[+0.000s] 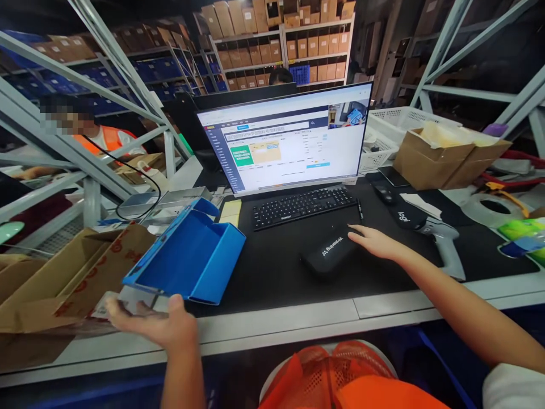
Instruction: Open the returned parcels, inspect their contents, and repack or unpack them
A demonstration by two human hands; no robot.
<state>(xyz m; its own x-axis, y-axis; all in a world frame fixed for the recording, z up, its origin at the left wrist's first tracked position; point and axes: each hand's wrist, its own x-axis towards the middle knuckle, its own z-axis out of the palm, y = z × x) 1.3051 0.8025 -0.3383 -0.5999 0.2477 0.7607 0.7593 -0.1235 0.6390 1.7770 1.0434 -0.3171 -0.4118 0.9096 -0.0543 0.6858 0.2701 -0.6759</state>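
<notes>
An open, empty-looking blue box (183, 250) sits tilted at the left of the black mat. Palm up, my left hand (157, 324) is at its near left edge, the thumb by the rim and the fingers spread beside a clear plastic piece (138, 296). Whether these fingers bear any of the box's weight, I cannot tell. On the mat lies a black case (330, 253) with white lettering. My right hand (377, 241) reaches its right end with outstretched fingers, touching or just over it, not wrapped around it.
A keyboard (304, 205) and monitor (293, 142) stand behind the case. At right are a barcode scanner (445, 244), mouse (384, 193), tape roll (489, 209) and brown carton (451, 162). Open cartons (72, 272) crowd the left. A person in an orange vest (113, 139) sits beyond the frame bars.
</notes>
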